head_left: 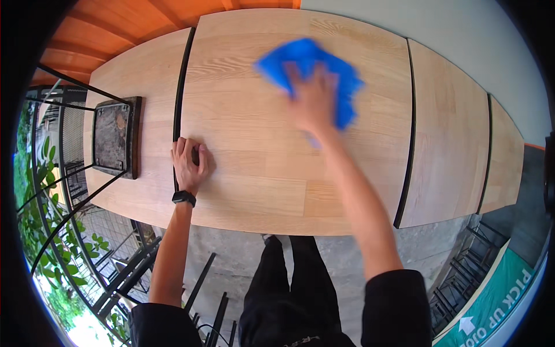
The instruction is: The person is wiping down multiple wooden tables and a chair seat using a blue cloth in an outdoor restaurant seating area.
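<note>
My right hand (315,104) presses a blue cloth (347,87) onto the far half of the light wooden tabletop (260,139). Its fingers lie spread over the cloth, and both are smeared by motion. The cloth is crumpled, with loose corners sticking out around the hand. Nearer to me, my left hand (189,168) rests at the tabletop's left edge, beside the dark gap to the adjoining table. Its fingers are curled, with a dark patch between thumb and forefinger; whether they hold anything is hidden. A black watch (184,198) is on my left wrist.
An upturned stool (115,137) with thin black metal legs lies on the left table (156,104). More wooden tables (451,139) adjoin on the right. Behind are an orange panel (127,23) and a grey wall (462,40). Dark stools (471,254) stand low at right.
</note>
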Demonstrator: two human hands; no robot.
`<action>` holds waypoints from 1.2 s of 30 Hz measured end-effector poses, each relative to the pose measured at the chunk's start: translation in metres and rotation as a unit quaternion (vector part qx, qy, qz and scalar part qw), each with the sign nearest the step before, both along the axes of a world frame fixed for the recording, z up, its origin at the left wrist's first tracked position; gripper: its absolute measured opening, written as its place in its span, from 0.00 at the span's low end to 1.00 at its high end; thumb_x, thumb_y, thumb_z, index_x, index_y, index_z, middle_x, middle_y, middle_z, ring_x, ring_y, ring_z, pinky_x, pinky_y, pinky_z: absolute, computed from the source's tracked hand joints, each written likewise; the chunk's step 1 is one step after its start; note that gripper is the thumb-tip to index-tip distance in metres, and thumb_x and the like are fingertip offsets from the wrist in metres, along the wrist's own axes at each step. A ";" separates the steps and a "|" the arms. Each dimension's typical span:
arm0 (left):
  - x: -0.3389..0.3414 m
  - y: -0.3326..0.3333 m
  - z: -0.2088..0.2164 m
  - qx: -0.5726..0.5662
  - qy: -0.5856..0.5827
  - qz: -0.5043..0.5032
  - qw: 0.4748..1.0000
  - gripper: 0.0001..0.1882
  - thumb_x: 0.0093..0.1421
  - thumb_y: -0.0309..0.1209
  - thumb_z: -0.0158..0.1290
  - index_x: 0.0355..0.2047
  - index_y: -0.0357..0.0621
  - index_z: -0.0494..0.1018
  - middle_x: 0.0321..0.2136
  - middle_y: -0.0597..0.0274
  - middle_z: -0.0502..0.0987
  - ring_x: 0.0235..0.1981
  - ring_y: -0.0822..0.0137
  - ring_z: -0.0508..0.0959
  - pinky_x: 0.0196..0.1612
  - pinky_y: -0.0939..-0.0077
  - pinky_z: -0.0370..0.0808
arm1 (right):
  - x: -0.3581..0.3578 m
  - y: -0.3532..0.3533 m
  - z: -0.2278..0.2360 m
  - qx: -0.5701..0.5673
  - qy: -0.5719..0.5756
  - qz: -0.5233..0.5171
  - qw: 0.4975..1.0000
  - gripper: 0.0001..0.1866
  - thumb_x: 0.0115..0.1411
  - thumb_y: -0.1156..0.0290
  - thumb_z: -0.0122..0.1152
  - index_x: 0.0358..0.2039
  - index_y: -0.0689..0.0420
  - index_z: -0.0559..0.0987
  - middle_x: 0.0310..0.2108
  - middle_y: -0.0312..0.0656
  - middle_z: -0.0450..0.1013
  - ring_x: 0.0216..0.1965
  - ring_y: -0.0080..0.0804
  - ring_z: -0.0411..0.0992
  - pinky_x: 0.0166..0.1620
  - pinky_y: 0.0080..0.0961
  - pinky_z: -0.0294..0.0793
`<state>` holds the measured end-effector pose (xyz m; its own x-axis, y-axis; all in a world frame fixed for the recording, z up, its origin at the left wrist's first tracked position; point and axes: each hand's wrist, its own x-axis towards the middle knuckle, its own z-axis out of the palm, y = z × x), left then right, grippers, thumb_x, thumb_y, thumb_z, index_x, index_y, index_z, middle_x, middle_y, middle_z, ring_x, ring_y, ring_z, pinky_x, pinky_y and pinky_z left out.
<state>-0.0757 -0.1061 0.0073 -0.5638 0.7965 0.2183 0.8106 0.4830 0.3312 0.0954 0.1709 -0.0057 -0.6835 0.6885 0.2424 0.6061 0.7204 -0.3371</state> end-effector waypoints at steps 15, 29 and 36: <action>0.004 0.007 -0.001 0.021 0.011 -0.013 1.000 0.07 0.58 0.33 0.53 0.30 0.44 0.69 0.30 0.58 0.68 0.36 0.53 0.69 0.42 0.58 0.64 | -0.042 -0.020 -0.018 0.081 0.006 -0.076 0.994 0.35 0.61 0.44 0.52 0.66 0.44 0.65 0.60 0.65 0.63 0.66 0.66 0.53 0.63 0.70 0.45; 0.004 0.007 0.005 0.038 0.016 -0.066 0.997 0.29 0.58 0.43 0.55 0.58 0.48 0.69 0.59 0.47 0.65 0.60 0.47 0.64 0.62 0.53 0.59 | 0.027 -0.003 -0.024 0.109 -0.011 -0.058 0.992 0.31 0.65 0.43 0.47 0.66 0.40 0.65 0.60 0.62 0.65 0.65 0.60 0.56 0.64 0.61 0.50; 0.017 0.005 0.005 0.055 -0.008 -0.081 0.995 0.28 0.60 0.43 0.53 0.59 0.46 0.69 0.60 0.46 0.63 0.61 0.46 0.63 0.63 0.52 0.58 | 0.171 0.040 -0.035 0.077 -0.043 -0.221 0.971 0.34 0.65 0.39 0.44 0.67 0.39 0.63 0.63 0.63 0.61 0.68 0.60 0.52 0.66 0.63 0.44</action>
<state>-0.0584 -0.1013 0.0119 -0.4342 0.8487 0.3020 0.8691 0.3065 0.3882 0.2660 0.2109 -0.0412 -0.3515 0.8795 0.3209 0.8892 0.4208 -0.1793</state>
